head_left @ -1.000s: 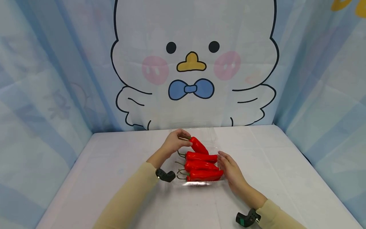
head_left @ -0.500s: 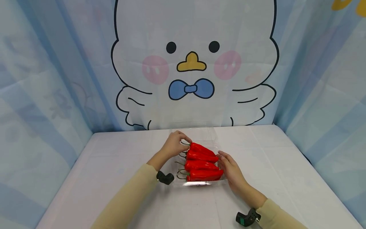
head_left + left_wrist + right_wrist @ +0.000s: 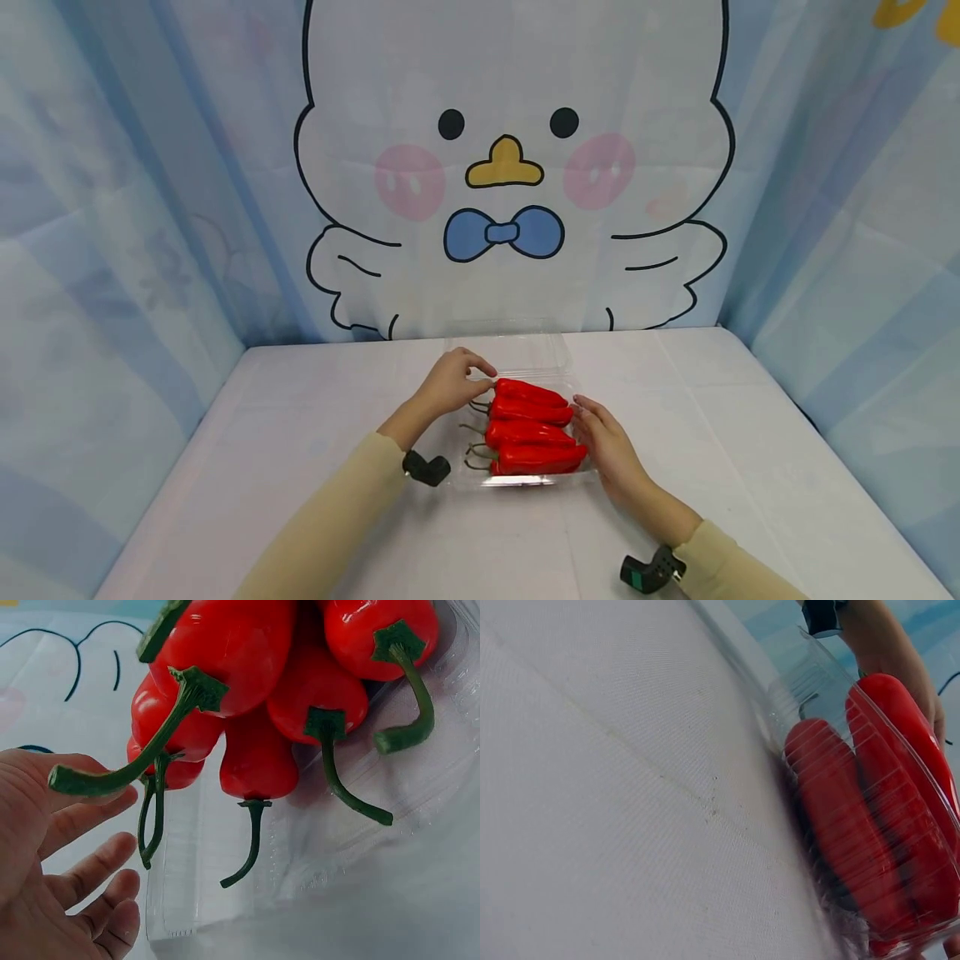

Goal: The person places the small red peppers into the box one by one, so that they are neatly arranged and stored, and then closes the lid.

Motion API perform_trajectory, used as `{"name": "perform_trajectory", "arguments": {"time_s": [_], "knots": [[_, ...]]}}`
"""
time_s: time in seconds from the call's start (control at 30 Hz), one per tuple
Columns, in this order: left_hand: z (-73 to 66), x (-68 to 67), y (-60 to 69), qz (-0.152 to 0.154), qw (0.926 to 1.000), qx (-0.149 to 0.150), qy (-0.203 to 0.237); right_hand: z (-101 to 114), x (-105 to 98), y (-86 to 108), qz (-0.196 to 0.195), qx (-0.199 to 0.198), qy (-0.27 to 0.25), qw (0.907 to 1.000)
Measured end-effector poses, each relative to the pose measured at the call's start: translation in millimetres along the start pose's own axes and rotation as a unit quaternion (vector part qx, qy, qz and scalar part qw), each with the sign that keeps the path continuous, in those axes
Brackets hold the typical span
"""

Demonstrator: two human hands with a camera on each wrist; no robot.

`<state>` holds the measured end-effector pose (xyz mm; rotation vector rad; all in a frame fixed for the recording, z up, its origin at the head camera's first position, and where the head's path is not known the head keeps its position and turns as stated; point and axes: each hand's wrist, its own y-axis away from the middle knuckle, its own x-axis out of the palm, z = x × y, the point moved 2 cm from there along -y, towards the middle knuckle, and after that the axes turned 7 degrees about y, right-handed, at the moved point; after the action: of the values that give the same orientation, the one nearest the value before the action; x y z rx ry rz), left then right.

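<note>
Several red peppers [image 3: 531,433] with green stems lie side by side in a clear plastic clamshell box [image 3: 525,481], stems to the left. My left hand [image 3: 448,385] is at the stem end of the rearmost pepper [image 3: 531,392], thumb and index finger apart. In the left wrist view the left hand [image 3: 45,855] has loosely bent fingers and grips nothing; whether it touches the pepper is unclear. My right hand [image 3: 611,450] rests against the box's right side with extended fingers. The right wrist view shows peppers [image 3: 855,840] through the ribbed wall; only fingertips show at its corner.
The box's transparent lid [image 3: 528,353] is folded back behind it, towards the printed curtain [image 3: 502,292]. A white cloth covers the table [image 3: 712,433]. Dark wrist cameras [image 3: 427,469] are strapped to both forearms.
The rearmost pepper, held by its stem end and tilted, came down level beside the others in the box. My left hand then let go of it and drew slightly left. The right hand stayed put.
</note>
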<state>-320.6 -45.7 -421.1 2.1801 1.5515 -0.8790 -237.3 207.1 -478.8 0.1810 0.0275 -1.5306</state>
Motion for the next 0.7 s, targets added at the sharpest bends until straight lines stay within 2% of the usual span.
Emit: {"name": "perform_trajectory", "arguments": {"time_s": [0.13, 0.27, 0.47, 0.57, 0.63, 0.7], "knots": [[4.8, -5.1, 3.0, -0.018, 0.9997, -0.013, 0.013, 1, -2, 0.7, 0.005, 0.015, 0.0, 0.9999], [15.9, -10.7, 6.3, -0.045, 0.9979, -0.031, 0.036, 4, -7, 0.6, 0.018, 0.03, -0.001, 0.9994], [38.6, -19.0, 8.6, -0.096, 0.9892, -0.055, 0.096, 13, -17, -7.0, 0.028, 0.05, 0.02, 0.9981], [49.4, -21.5, 7.9, -0.106, 0.9787, -0.091, 0.151, 17, -23, -15.6, 0.022, 0.066, 0.05, 0.9964], [55.4, -22.4, 7.3, -0.103, 0.9658, -0.124, 0.203, 21, -28, -23.1, 0.023, 0.068, 0.071, 0.9949], [60.4, -23.0, 6.6, -0.095, 0.948, -0.158, 0.259, 23, -31, -31.2, 0.029, 0.067, 0.092, 0.9931]]}}
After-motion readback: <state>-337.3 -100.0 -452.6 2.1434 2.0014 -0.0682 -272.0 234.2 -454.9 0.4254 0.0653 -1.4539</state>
